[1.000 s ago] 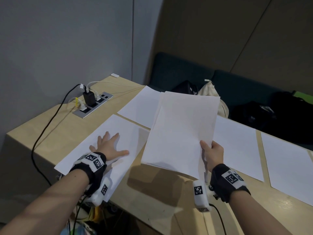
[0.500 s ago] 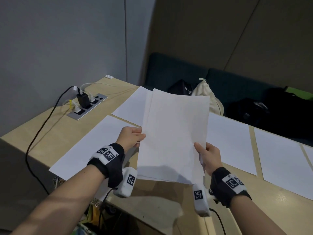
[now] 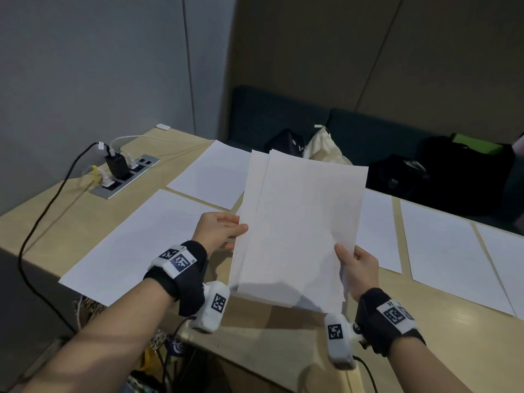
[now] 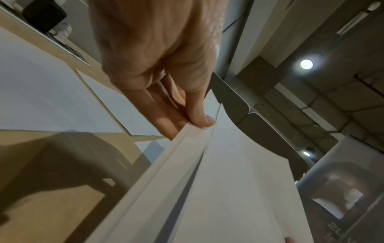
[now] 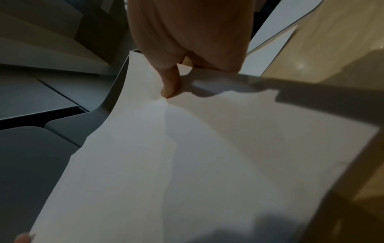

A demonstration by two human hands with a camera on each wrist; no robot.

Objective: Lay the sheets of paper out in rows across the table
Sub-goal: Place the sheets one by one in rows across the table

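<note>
**Two hands on one stack, above the worktop**

Both of my hands hold the stack of sheets (image 3: 297, 231) up in the air over the near part of the worktop (image 3: 283, 330). My left hand (image 3: 219, 232) pinches its left edge, thumb on top and fingers (image 4: 164, 113) underneath; the edges there are fanned slightly apart (how many sheets, I cannot count). My right hand (image 3: 358, 269) grips the lower right edge, thumb pressing a small crease into the top sheet in the right wrist view, the other fingers hidden behind the paper.

Laid flat on the worktop are a near-left sheet (image 3: 136, 245) and a far-left sheet (image 3: 215, 177). To the right, one sheet (image 3: 377, 234) is half covered by the stack, another (image 3: 448, 256) lies beside it, and a further one (image 3: 507, 259) is cut off by the picture's edge.

A power strip (image 3: 124, 177) with a black charger (image 3: 116, 165) sits at far left. Dark bags (image 3: 397, 177) on the bench beyond are hard to make out.
</note>
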